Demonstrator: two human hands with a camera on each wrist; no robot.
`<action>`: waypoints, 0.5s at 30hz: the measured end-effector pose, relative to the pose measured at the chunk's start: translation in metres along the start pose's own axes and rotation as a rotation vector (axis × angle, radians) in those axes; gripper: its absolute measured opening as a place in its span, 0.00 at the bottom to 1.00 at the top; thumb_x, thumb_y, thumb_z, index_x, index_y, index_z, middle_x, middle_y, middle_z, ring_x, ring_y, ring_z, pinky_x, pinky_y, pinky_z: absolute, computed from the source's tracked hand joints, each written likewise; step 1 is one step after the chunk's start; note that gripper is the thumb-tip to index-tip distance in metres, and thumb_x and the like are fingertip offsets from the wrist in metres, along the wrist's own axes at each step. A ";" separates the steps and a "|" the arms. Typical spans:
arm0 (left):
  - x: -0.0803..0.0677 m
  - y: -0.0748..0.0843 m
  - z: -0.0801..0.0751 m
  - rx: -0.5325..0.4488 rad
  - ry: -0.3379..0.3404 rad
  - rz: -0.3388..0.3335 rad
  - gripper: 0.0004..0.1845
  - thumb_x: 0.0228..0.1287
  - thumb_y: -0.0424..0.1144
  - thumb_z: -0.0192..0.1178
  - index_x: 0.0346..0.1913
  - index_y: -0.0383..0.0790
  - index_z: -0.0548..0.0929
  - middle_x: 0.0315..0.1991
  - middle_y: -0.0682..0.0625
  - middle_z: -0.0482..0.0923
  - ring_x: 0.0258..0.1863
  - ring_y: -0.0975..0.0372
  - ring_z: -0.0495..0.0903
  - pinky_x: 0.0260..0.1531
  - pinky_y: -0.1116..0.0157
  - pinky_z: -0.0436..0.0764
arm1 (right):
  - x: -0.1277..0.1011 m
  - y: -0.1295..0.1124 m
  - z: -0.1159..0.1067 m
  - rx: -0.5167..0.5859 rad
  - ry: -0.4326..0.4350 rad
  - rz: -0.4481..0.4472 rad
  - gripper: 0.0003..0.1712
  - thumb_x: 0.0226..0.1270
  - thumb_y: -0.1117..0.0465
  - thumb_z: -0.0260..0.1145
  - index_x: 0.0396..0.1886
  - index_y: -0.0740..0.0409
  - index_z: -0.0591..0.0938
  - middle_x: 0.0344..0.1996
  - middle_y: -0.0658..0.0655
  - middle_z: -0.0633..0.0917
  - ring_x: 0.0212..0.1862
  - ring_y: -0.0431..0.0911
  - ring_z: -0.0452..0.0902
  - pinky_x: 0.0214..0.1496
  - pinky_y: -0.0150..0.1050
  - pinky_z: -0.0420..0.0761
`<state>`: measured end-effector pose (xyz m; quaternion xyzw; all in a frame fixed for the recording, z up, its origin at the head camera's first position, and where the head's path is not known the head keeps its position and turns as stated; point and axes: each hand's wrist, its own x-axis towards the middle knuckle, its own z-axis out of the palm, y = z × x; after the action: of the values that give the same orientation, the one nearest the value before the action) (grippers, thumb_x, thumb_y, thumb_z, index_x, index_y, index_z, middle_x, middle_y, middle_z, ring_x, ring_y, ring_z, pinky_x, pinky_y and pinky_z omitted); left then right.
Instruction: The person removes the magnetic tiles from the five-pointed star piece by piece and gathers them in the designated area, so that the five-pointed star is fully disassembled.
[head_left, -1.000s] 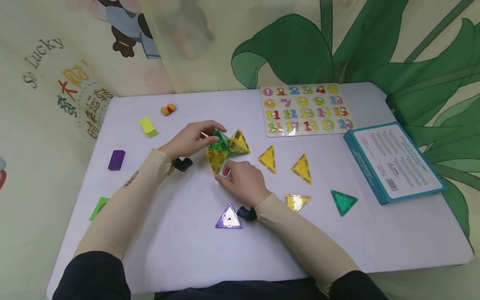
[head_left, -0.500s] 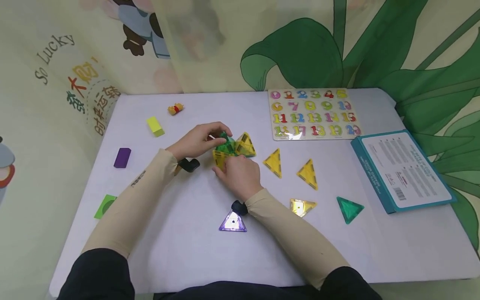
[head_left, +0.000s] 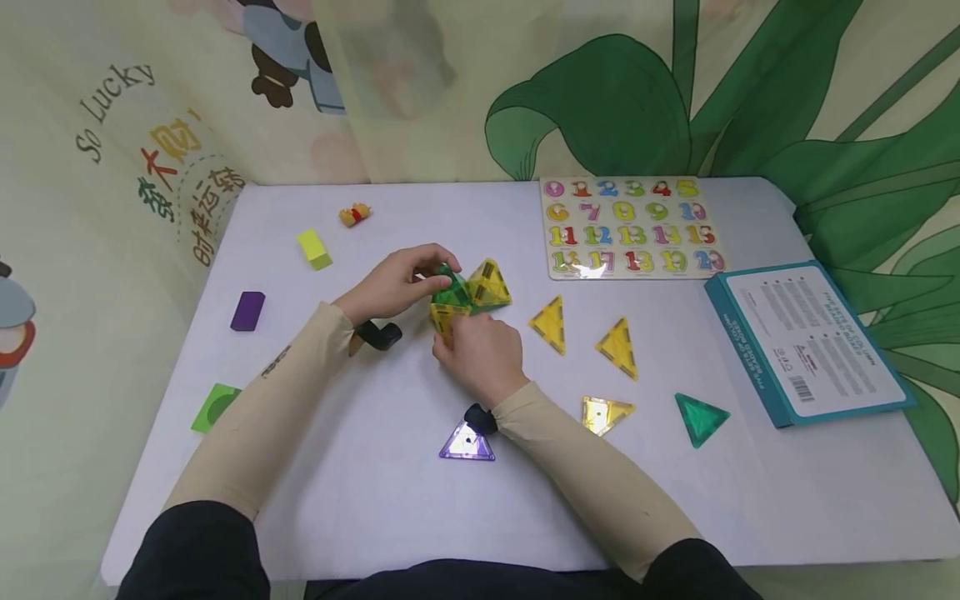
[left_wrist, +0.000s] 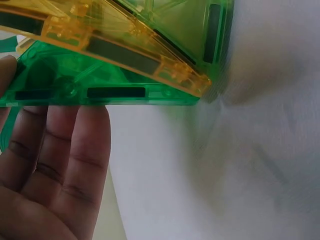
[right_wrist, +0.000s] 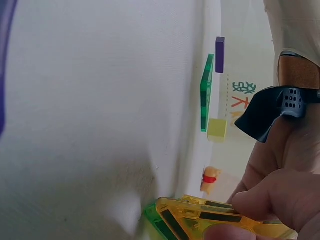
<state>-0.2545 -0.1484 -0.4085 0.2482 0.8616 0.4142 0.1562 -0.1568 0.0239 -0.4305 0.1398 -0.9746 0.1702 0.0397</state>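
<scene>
A small cluster of green and yellow see-through triangular magnetic tiles stands between my hands in the head view. My left hand [head_left: 408,279] holds the upright green tiles [head_left: 454,293] from the left, its fingers [left_wrist: 90,155] against a green tile's edge in the left wrist view. My right hand [head_left: 483,354] pinches the front yellow tile [head_left: 442,315] at the cluster's near side; its thumb lies on the yellow tile [right_wrist: 217,215] in the right wrist view. A second yellow tile [head_left: 489,285] leans at the cluster's right. The right fingertips are hidden in the head view.
Loose yellow tiles [head_left: 550,325], a green tile [head_left: 701,419] and a purple tile [head_left: 467,446] lie nearby. A number board [head_left: 633,225] and blue box [head_left: 813,342] stand right. Blocks [head_left: 247,311] and a toy bear [head_left: 355,214] lie left.
My right hand has moved forward from the near tip of the front yellow tile and now grips it, tilting it upward. The left hand stays on the green tiles. The head view has shifted slightly.
</scene>
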 end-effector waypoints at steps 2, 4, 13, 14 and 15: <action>-0.002 0.000 0.000 -0.002 0.012 -0.011 0.12 0.77 0.38 0.60 0.59 0.43 0.81 0.58 0.47 0.83 0.53 0.54 0.83 0.57 0.54 0.80 | -0.001 0.000 0.000 -0.005 0.004 -0.003 0.25 0.71 0.47 0.66 0.14 0.47 0.72 0.10 0.44 0.67 0.15 0.41 0.68 0.15 0.36 0.61; -0.004 0.000 0.000 -0.008 0.025 -0.022 0.13 0.77 0.39 0.60 0.59 0.42 0.81 0.58 0.47 0.83 0.52 0.54 0.83 0.56 0.54 0.80 | -0.002 0.001 0.001 -0.010 0.011 -0.004 0.24 0.70 0.48 0.66 0.14 0.47 0.72 0.10 0.44 0.66 0.15 0.40 0.66 0.14 0.36 0.60; -0.013 0.002 0.002 -0.056 0.069 -0.093 0.13 0.77 0.39 0.61 0.59 0.42 0.81 0.55 0.44 0.84 0.55 0.52 0.84 0.59 0.51 0.81 | -0.005 0.003 0.000 -0.046 0.040 -0.009 0.23 0.71 0.44 0.68 0.19 0.49 0.79 0.10 0.45 0.67 0.15 0.40 0.65 0.15 0.34 0.58; -0.014 0.003 0.002 -0.060 0.074 -0.104 0.14 0.77 0.39 0.61 0.60 0.43 0.81 0.54 0.43 0.84 0.55 0.52 0.84 0.59 0.52 0.80 | -0.006 0.004 0.000 -0.048 0.040 -0.004 0.22 0.71 0.43 0.69 0.21 0.50 0.81 0.11 0.45 0.68 0.15 0.40 0.65 0.15 0.34 0.58; -0.015 0.003 0.003 -0.063 0.079 -0.115 0.14 0.77 0.40 0.61 0.60 0.43 0.81 0.54 0.43 0.84 0.55 0.52 0.84 0.58 0.53 0.81 | -0.006 0.004 -0.001 -0.051 0.039 0.000 0.20 0.71 0.44 0.69 0.23 0.51 0.83 0.11 0.46 0.70 0.15 0.40 0.66 0.15 0.34 0.59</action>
<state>-0.2401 -0.1529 -0.4071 0.1766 0.8665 0.4409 0.1533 -0.1520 0.0292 -0.4317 0.1352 -0.9777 0.1483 0.0624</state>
